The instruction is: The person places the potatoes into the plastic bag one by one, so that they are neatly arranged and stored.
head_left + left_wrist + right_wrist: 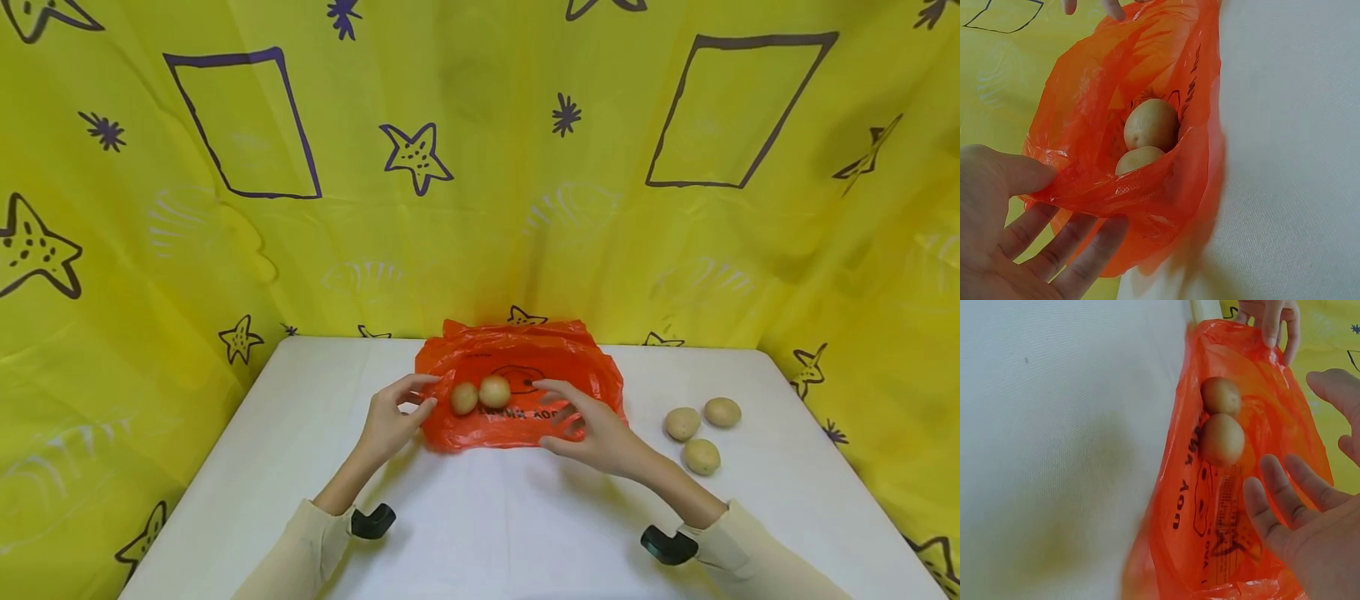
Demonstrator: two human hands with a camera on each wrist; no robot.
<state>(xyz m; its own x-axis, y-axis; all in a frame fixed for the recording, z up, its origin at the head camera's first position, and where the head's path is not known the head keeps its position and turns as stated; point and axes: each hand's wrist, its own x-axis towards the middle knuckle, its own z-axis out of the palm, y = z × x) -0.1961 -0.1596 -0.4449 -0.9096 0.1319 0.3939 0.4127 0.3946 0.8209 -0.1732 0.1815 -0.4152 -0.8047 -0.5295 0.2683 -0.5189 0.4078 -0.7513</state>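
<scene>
The red plastic bag [517,340] sits on the table [465,533]. The left hand [387,421] pinches its left rim; the right hand [591,425], fingers wide, is by its right side. Two potatoes [495,391] sit inside, three potatoes [702,457] right of it. The bag looks light, floppy, slippery; its rim seems best to grab.

Red bag [522,407] lies open; two tan potatoes [494,392] (side by side) inside.
</scene>
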